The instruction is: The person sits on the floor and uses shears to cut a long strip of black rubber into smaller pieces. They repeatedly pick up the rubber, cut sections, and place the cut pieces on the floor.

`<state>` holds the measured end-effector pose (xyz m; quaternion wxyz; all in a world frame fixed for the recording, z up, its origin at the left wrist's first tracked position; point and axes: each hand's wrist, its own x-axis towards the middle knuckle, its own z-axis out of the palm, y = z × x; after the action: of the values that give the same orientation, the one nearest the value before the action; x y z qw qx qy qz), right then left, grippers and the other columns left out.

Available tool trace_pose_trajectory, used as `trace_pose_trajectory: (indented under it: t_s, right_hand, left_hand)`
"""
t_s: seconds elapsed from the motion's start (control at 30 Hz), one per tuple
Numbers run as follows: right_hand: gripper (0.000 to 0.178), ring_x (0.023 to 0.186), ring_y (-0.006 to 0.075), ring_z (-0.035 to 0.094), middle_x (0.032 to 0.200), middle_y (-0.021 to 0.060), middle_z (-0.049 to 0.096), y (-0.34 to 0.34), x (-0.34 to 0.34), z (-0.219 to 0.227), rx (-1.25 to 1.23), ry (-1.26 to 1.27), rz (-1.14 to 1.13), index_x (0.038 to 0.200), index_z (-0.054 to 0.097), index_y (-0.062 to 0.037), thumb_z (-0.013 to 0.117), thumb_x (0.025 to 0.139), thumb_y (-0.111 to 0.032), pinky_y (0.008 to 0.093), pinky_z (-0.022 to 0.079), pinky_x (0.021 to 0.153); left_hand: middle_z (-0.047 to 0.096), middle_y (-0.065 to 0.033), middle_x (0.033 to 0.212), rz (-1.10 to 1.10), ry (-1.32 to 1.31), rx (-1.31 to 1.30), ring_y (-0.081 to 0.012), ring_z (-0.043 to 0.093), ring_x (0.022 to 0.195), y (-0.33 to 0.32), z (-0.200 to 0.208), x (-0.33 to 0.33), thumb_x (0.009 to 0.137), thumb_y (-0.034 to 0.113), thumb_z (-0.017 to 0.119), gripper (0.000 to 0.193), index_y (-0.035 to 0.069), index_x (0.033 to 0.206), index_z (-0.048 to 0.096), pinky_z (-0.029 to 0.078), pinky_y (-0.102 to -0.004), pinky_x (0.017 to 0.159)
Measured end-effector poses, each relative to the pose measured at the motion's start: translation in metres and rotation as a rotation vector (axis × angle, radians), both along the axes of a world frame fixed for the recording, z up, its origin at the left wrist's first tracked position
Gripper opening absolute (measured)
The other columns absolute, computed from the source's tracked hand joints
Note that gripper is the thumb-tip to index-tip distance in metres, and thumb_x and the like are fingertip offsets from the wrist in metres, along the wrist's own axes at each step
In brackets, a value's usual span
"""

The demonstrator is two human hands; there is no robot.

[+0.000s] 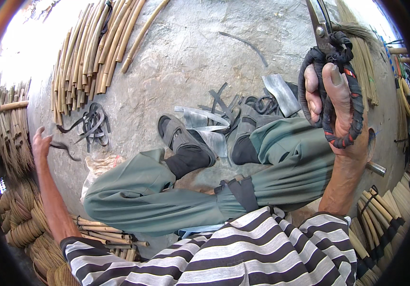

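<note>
My right hand [341,95] is raised at the right, closed with fingers through the loops of large scissors [319,32]. Black strips with some red are wound around the scissor handles, and the metal blades point to the far side. At the left edge of my reach, my left hand [41,143] pinches a dark thin strip [65,148] that trails to the right. Close to it, a tangle of black strips [93,126] lies on the floor. More cut strips [221,102] and a grey flat piece [281,95] lie around my sandalled feet.
Bamboo sticks [90,52] lie in a row at the far left. Bundled brooms [11,124] stand at the left, above coiled woven fibre [23,214]. More sticks [109,233] lie behind my left leg. Tied broom handles [374,219] are at the near right. A dark strip [245,44] lies ahead.
</note>
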<state>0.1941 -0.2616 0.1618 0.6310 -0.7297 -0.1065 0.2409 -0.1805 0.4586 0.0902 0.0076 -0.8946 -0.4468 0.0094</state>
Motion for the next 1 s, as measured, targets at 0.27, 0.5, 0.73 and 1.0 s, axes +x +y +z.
trace_pose_trajectory:
  t_s: [0.27, 0.5, 0.73, 1.0]
  right_hand:
    - [0.051, 0.059, 0.0039, 0.048, 0.068, -0.0039, 0.052, 0.005, 0.002, -0.003, -0.018, 0.021, 0.015, 0.088, 0.064, -0.0059, 0.070, 0.097, -0.055, 0.0211, 0.036, 0.055]
    - [0.051, 0.059, 0.0030, 0.048, 0.068, -0.0046, 0.053, 0.001, 0.005, -0.003, -0.034, 0.024, -0.028, 0.089, 0.065, -0.0068, 0.072, 0.095, -0.057, 0.0193, 0.037, 0.055]
    - [0.052, 0.057, 0.0039, 0.047, 0.066, -0.0032, 0.053, -0.001, 0.004, -0.007, -0.103, 0.052, -0.040, 0.091, 0.063, -0.0073, 0.063, 0.100, -0.059, 0.0200, 0.038, 0.054]
    - [0.051, 0.060, 0.0044, 0.046, 0.068, -0.0040, 0.051, -0.008, 0.004, -0.007, -0.109, -0.026, 0.024, 0.089, 0.063, -0.0080, 0.065, 0.099, -0.058, 0.0204, 0.035, 0.055]
  left_hand:
    - [0.065, -0.0165, 0.137, -0.521, 0.376, -0.380, -0.0330, 0.063, 0.127, -0.264, -0.121, 0.174, 0.095, 0.030, 0.071, 0.042, 0.009, 0.131, 0.066, 0.047, -0.0488, 0.112]
    - [0.069, -0.0111, 0.118, -1.002, 0.381, -0.398, -0.0285, 0.065, 0.116, -0.465, -0.242, 0.234, 0.090, 0.045, 0.069, 0.045, 0.009, 0.117, 0.070, 0.048, -0.0525, 0.096]
    - [0.065, -0.0099, 0.115, -0.779, 0.132, -0.378, -0.0306, 0.057, 0.113, -0.571, -0.301, 0.223, 0.077, 0.040, 0.080, 0.045, 0.010, 0.109, 0.071, 0.040, -0.0529, 0.093]
    - [0.078, -0.0142, 0.096, -0.514, -0.153, -0.818, -0.0301, 0.074, 0.090, -0.524, -0.261, 0.242, 0.091, 0.026, 0.074, 0.030, 0.005, 0.112, 0.073, 0.054, -0.0437, 0.083]
